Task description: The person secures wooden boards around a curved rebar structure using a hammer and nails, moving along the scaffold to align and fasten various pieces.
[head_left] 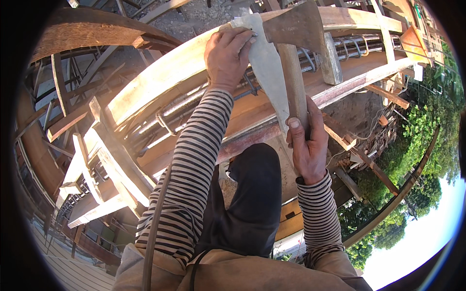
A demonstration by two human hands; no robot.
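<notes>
My right hand (309,145) is wrapped round the wooden handle of a hatchet (292,72), thumb along it. Its broad, rusty head is up beside a pale, tapered strip (270,68). My left hand (228,56) rests on the strip's wide end, over the upper edge of a curved wooden form (160,80). Thumb and fingers there are pinched round what looks like a nail (254,34); its tip is hard to make out. The strip slants down across the form, its narrow end near my right hand. Cannot tell what the strip is made of.
Steel reinforcing bars (165,125) run inside the form between its boards. A short timber block (331,60) spans it on the right. Braces and loose timbers (114,157) stand at left. Below my bent knee (252,189) the ground drops away; trees (417,131) grow at right.
</notes>
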